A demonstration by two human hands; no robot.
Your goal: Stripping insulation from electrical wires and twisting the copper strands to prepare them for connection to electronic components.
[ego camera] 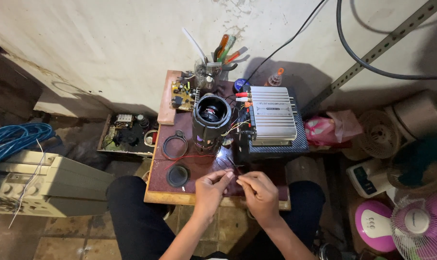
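Observation:
My left hand (211, 190) and my right hand (259, 192) meet fingertip to fingertip over the front edge of a small wooden table (180, 197). Both pinch the ends of thin dark wires (234, 167) that run up towards a black cylindrical speaker (211, 123) standing in the middle of the table. A silver amplifier box (272, 114) sits to the right of the speaker, with red and white plugs on its left side.
A black ring (174, 143), a round black cap (178, 175) and a red wire lie on the table's left. A circuit board (183, 95) and a jar of tools (208, 72) stand at the back. Fans (418, 224) crowd the right, an old beige unit (50, 185) the left.

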